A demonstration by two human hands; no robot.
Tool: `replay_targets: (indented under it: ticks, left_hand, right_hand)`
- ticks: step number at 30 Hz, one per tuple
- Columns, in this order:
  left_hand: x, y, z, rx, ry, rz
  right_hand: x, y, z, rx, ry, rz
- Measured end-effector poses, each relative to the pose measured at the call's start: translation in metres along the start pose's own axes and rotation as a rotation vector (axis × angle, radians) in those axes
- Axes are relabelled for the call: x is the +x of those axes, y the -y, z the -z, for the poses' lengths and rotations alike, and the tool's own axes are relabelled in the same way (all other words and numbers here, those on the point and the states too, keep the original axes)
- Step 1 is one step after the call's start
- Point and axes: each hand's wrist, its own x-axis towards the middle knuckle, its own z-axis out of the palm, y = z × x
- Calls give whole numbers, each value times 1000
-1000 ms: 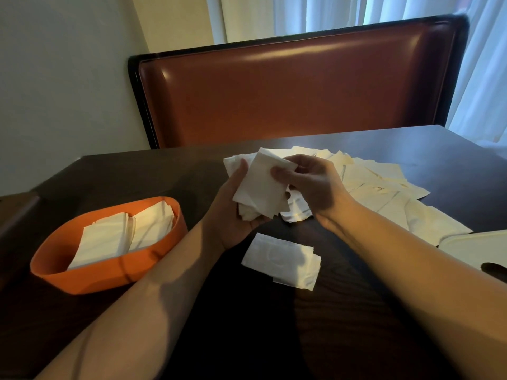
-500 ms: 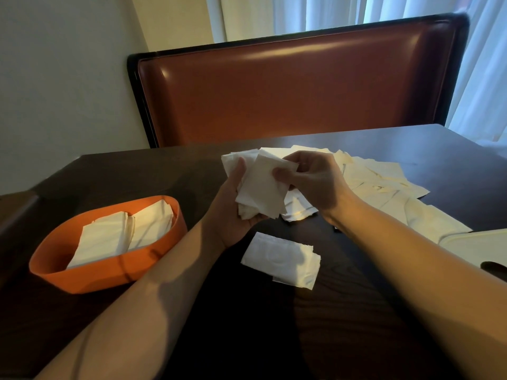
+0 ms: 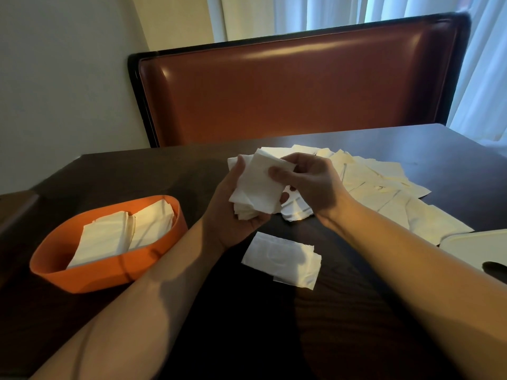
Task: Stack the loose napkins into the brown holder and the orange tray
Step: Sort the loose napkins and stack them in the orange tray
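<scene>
Head view: white lid [image 3: 477, 248] edge-cropped

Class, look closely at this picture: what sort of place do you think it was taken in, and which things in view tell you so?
Probably a restaurant or diner booth. A padded red-brown booth seat faces a dark wooden table, and paper napkins are being sorted into an orange tray, as staff would do. Curtains hang behind.

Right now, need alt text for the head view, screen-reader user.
Left hand holds a small stack of white napkins above a dark table while the right hand pinches the top one. An orange tray at left holds two napkin stacks; loose napkins lie spread at right.
</scene>
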Motion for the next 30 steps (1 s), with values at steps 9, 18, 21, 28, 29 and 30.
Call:
replay_targets:
  ticks: [9,18,21,28,29,30]
  left_hand:
    - [3,-2,1,27,77,25]
    - [-1,0,-6,131,60,54]
    - [5,1,-8,106,4,-38]
    - [12,7,-11,199,-61,-252]
    - [14,8,-7,230,-52,-318]
    - [16,8,-3,255,-60,-391]
  right_hand:
    - [1,15,16,121,166,10]
    - [-2,5,-2,-127,-90,203]
    - [0,1,-1,-130,-99,64]
    - [-1,-6,-1,29,330,-336]
    - [1,-8,0,-13,297,-260]
    - [4,-9,5,-77,233,-151]
